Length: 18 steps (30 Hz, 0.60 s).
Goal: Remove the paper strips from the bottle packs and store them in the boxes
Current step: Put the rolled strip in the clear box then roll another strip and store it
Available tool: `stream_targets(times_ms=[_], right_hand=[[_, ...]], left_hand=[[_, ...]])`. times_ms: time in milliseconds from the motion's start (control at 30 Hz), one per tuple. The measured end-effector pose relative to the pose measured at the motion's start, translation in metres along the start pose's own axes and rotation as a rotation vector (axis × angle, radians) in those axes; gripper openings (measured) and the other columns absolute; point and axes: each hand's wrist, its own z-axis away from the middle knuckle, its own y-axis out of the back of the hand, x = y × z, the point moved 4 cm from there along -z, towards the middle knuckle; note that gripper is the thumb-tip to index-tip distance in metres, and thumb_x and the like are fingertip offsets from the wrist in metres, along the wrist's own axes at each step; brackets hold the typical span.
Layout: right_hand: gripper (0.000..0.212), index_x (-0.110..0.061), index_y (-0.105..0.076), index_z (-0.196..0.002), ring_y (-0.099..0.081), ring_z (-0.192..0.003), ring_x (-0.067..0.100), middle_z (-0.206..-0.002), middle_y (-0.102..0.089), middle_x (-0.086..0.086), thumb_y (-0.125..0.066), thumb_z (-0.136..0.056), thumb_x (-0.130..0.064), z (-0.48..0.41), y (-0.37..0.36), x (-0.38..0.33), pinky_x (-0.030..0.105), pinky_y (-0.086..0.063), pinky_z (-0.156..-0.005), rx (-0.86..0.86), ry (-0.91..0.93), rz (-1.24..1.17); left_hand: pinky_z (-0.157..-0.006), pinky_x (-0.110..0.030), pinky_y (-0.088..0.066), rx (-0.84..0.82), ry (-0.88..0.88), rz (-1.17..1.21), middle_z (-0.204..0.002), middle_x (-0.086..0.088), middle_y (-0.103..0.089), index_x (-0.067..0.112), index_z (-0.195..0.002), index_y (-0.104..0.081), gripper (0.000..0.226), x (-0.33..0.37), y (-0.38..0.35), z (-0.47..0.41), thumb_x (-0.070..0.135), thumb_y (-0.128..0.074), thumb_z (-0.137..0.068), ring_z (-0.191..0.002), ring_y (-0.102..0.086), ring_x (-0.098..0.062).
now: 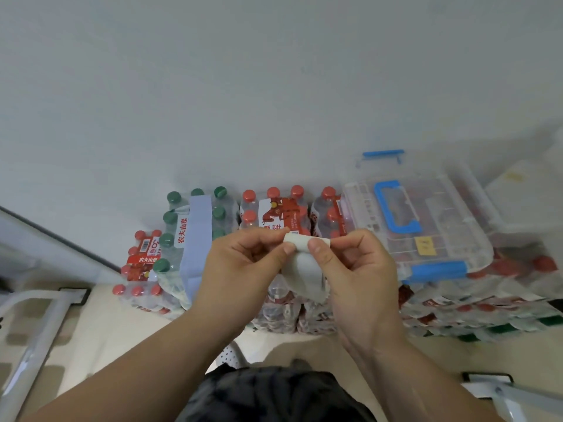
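A pale paper strip (304, 271) hangs folded between my hands in the middle of the view. My left hand (243, 263) pinches its upper left end between thumb and fingers. My right hand (356, 269) pinches the upper right end, thumb on top. Behind them stand shrink-wrapped bottle packs: a green-capped pack (195, 220) with a light blue strip (198, 239) running over its top, and red-capped packs (274, 211). A clear plastic box (426, 233) with a blue handle and blue latches lies closed on packs at the right.
More red-capped packs (140, 269) sit lower left, and stacked packs (487, 312) fill the lower right. A white wall rises behind everything. A metal frame (36, 330) stands at the left and another frame part (499, 391) at the lower right.
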Motion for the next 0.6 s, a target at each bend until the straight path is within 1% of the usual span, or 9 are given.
stream_targets(times_ms=[67, 133, 200, 233, 267, 333, 433, 500, 600], right_hand=[[0.023, -0.022, -0.063, -0.078, -0.073, -0.070, 0.012, -0.077, -0.075, -0.001, -0.077, -0.071, -0.038, 0.001, 0.003, 0.001, 0.025, -0.059, -0.062, 0.031, 0.009, -0.003], [0.018, -0.026, -0.064, -0.076, -0.075, -0.075, 0.015, -0.080, -0.077, 0.000, -0.077, -0.071, -0.038, 0.001, 0.006, 0.002, 0.027, -0.059, -0.064, 0.040, 0.001, -0.022], [0.015, -0.029, -0.066, -0.077, -0.076, -0.079, 0.018, -0.084, -0.078, 0.002, -0.077, -0.072, -0.039, 0.000, 0.007, 0.003, 0.032, -0.061, -0.069, 0.028, -0.001, -0.016], [0.013, -0.030, -0.066, -0.077, -0.076, -0.080, 0.018, -0.085, -0.078, 0.001, -0.077, -0.073, -0.037, 0.000, 0.007, 0.002, 0.031, -0.061, -0.070, 0.019, 0.001, -0.017], [0.012, -0.029, -0.067, -0.077, -0.076, -0.079, 0.016, -0.084, -0.078, 0.001, -0.077, -0.075, -0.033, 0.000, 0.007, 0.002, 0.028, -0.060, -0.069, 0.006, 0.002, -0.029], [0.013, -0.023, -0.066, -0.081, -0.075, -0.079, 0.014, -0.084, -0.079, 0.001, -0.077, -0.081, -0.017, -0.001, 0.007, 0.001, 0.025, -0.059, -0.069, -0.036, -0.006, -0.056], [0.015, -0.013, -0.064, -0.087, -0.072, -0.076, 0.013, -0.084, -0.077, 0.005, -0.076, -0.084, -0.005, -0.001, 0.006, 0.001, 0.023, -0.059, -0.068, -0.096, -0.023, -0.053], [0.016, -0.013, -0.063, -0.087, -0.072, -0.076, 0.013, -0.084, -0.076, 0.007, -0.076, -0.084, -0.002, 0.000, 0.006, 0.001, 0.023, -0.059, -0.068, -0.120, -0.031, -0.064], [0.015, -0.009, -0.062, -0.087, -0.072, -0.073, 0.006, -0.078, -0.076, -0.003, -0.075, -0.082, -0.004, 0.002, 0.004, 0.002, 0.019, -0.056, -0.065, -0.135, -0.039, -0.115]], left_hand=[[-0.080, -0.037, -0.060, -0.013, -0.010, -0.038, -0.088, -0.001, -0.079, 0.018, -0.091, -0.080, 0.016, 0.002, -0.005, 0.003, 0.006, -0.075, -0.083, -0.087, -0.074, -0.022], [-0.080, -0.041, -0.061, -0.011, -0.012, -0.057, -0.086, -0.001, -0.079, 0.018, -0.089, -0.080, 0.012, 0.003, -0.007, 0.004, 0.009, -0.076, -0.082, -0.085, -0.074, -0.022], [-0.077, -0.043, -0.062, -0.009, -0.018, -0.067, -0.084, -0.007, -0.078, 0.013, -0.085, -0.079, 0.006, 0.004, -0.008, 0.003, 0.010, -0.077, -0.080, -0.082, -0.074, -0.027], [-0.074, -0.043, -0.063, -0.008, -0.013, -0.054, -0.083, -0.013, -0.076, 0.008, -0.085, -0.077, 0.005, 0.004, -0.007, 0.002, 0.008, -0.077, -0.080, -0.081, -0.073, -0.031], [-0.069, -0.041, -0.063, -0.008, 0.004, -0.020, -0.084, -0.019, -0.074, 0.003, -0.086, -0.073, 0.006, 0.003, -0.007, 0.002, 0.004, -0.076, -0.080, -0.079, -0.073, -0.033], [-0.062, -0.032, -0.060, -0.027, 0.055, 0.076, -0.083, -0.024, -0.072, -0.001, -0.091, -0.068, 0.010, 0.001, -0.006, 0.002, -0.004, -0.072, -0.082, -0.073, -0.072, -0.029], [-0.062, -0.025, -0.056, -0.065, 0.074, 0.131, -0.078, -0.015, -0.072, 0.007, -0.092, -0.072, 0.018, 0.000, -0.004, 0.004, -0.008, -0.070, -0.082, -0.071, -0.070, -0.020], [-0.065, -0.029, -0.060, -0.051, 0.060, 0.120, -0.081, -0.013, -0.074, 0.008, -0.090, -0.075, 0.019, 0.000, 0.000, 0.005, -0.007, -0.072, -0.080, -0.073, -0.071, -0.025], [-0.079, -0.048, -0.061, -0.020, 0.011, 0.054, -0.091, -0.022, -0.073, 0.017, -0.085, -0.079, 0.022, 0.002, 0.006, 0.008, -0.004, -0.075, -0.079, -0.088, -0.068, -0.042]])
